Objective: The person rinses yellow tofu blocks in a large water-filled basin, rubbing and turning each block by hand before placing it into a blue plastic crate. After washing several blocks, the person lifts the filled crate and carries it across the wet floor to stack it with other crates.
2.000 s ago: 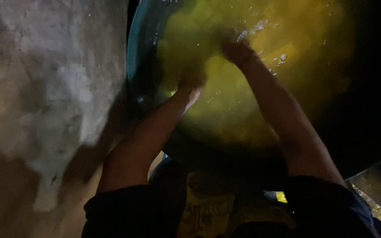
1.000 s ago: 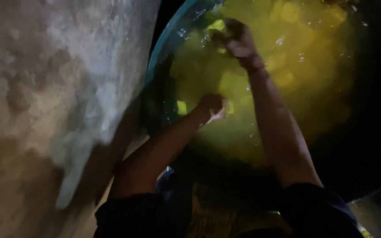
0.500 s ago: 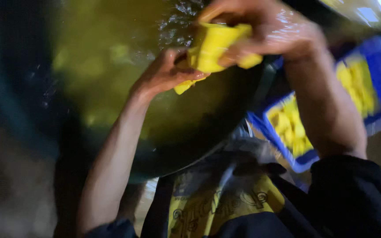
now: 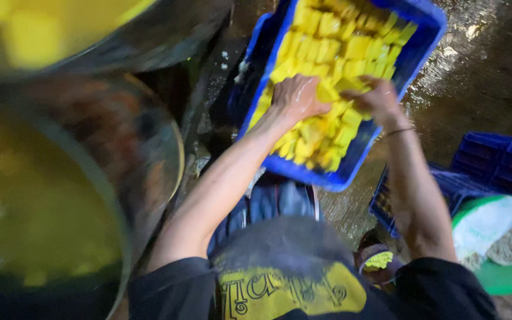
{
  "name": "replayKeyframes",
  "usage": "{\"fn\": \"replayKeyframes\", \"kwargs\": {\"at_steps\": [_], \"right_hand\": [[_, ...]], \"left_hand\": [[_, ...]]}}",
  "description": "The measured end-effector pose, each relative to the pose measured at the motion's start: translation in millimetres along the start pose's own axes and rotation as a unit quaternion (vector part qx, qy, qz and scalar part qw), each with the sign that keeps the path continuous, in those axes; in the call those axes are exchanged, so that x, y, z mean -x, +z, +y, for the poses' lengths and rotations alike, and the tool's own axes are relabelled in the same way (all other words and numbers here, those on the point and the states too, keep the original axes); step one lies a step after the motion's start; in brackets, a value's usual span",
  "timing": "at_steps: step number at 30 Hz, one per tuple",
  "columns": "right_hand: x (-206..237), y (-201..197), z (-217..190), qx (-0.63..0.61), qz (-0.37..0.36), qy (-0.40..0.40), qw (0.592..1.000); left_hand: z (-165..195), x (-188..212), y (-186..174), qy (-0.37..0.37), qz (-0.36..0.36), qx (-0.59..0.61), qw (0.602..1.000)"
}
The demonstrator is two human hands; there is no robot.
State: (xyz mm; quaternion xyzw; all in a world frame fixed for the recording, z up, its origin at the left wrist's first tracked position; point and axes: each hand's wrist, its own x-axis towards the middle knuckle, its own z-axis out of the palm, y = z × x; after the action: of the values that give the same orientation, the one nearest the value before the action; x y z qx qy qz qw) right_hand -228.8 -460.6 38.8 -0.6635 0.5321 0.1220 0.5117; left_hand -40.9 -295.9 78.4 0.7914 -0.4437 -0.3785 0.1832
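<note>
Wet, dark concrete floor [image 4: 481, 65] glistens under the whole scene, seen from above. On it sits a shallow blue plastic crate [image 4: 413, 53], filled with bright yellow cubes [image 4: 339, 41] in rough rows. Both hands are down in that crate: the left hand [image 4: 296, 96] rests knuckles-up on the cubes near the crate's middle, fingers curled down among them, though whether its grip is closed on any piece cannot be told; the right hand [image 4: 374, 98], a thin band at its wrist, lies just beside it with fingers bent over the cubes, its grip equally unclear. At the left stands a large round metal vat [image 4: 149, 154] of murky yellow liquid. At the right are 2 stacked dark blue crates [image 4: 499, 160] and a green plastic basin [image 4: 505, 275] holding pale crumbly matter.
</note>
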Motion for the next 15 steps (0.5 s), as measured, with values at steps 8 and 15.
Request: {"fn": "replayKeyframes", "kwargs": {"at_steps": [8,15], "right_hand": [[-69.3,-19.7,80.7,0.322,0.155,-0.268,0.895],[-169.1,-125.6,-32.9,0.48,0.009,-0.251,0.841]], "left_hand": [[-22.6,-118.9,101.1,-0.039,-0.028,-0.236,0.97],[4.8,80.7,78.2,-0.043,0.381,0.066,0.921]]}}
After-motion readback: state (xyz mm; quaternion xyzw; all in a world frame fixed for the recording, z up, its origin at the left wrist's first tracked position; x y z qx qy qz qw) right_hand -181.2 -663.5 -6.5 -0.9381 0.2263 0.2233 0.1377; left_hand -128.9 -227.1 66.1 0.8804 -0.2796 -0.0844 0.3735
